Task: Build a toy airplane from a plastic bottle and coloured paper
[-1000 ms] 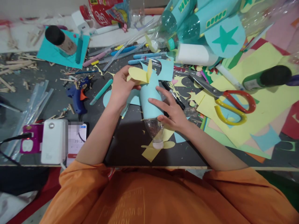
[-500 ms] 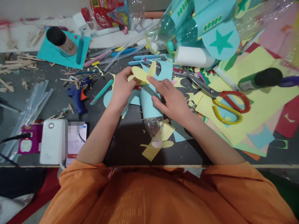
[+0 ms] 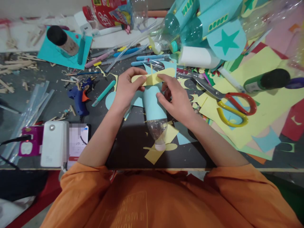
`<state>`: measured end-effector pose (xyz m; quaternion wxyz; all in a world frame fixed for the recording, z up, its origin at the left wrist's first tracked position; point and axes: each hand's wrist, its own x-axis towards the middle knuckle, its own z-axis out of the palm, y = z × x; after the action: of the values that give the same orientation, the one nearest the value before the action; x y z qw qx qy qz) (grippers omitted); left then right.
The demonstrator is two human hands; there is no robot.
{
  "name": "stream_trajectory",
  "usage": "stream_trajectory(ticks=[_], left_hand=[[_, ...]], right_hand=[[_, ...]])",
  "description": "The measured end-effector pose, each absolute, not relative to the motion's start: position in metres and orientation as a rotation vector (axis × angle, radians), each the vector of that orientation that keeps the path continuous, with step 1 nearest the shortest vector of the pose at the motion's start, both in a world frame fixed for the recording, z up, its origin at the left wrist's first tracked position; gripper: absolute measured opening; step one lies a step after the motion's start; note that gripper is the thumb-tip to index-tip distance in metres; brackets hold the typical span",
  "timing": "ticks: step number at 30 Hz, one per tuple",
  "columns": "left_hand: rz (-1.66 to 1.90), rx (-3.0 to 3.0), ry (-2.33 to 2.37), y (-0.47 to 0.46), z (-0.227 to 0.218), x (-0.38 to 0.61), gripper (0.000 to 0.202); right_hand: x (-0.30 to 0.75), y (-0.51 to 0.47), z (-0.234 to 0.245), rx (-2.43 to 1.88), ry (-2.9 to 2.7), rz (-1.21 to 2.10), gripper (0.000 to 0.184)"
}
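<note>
My left hand (image 3: 128, 87) is closed in a pinch on the left end of a yellow paper cutout (image 3: 163, 75) with petal-like lobes. My right hand (image 3: 177, 99) has its index fingertip against the cutout's right lobe, its thumb spread apart lower down, near the bottle. Below the cutout, a clear plastic bottle (image 3: 157, 128) wrapped in light blue paper (image 3: 155, 104) points its white cap (image 3: 160, 147) toward me. The bottle's far end is hidden behind the cutout. Yellow paper scraps (image 3: 155, 156) lie beside and under the cap.
Red-and-yellow-handled scissors (image 3: 234, 109) lie right on yellow sheets (image 3: 263, 95). A blue glue gun (image 3: 80, 99), a teal marker (image 3: 104, 93), a white power bank (image 3: 54, 144) and a phone (image 3: 77, 142) are left. Decorated bottles (image 3: 190, 30) and a dark-capped bottle (image 3: 63, 41) stand behind.
The cutout's right lobe has swung from upright to nearly level, leaving a thin upright fold in the middle. My right index finger has shifted right along it; my left hand stays in place.
</note>
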<state>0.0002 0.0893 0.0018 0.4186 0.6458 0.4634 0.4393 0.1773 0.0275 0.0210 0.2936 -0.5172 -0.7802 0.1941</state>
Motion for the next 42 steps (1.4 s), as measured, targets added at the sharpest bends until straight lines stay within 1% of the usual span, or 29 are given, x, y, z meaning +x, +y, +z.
stream_trajectory(ticks=[5, 15, 32, 42], left_hand=[[1.105, 1.657, 1.166, 0.0882, 0.0019, -0.0006, 0.009], [1.106, 1.676, 1.205, 0.0861, 0.0036, 0.001, 0.008], [1.094, 1.689, 1.251, 0.0842, 0.0067, 0.0009, 0.004], [1.088, 1.705, 1.237, 0.0832, 0.0073, 0.0015, 0.007]], right_hand=[[0.1744, 0.0271, 0.0224, -1.401, -2.087, 0.462, 0.036], [0.1748, 0.028, 0.0191, -1.415, -2.069, 0.463, 0.028], [0.1739, 0.0262, 0.0167, -1.415, -2.051, 0.432, 0.037], [0.1765, 0.0268, 0.0163, -1.408, -2.045, 0.461, 0.039]])
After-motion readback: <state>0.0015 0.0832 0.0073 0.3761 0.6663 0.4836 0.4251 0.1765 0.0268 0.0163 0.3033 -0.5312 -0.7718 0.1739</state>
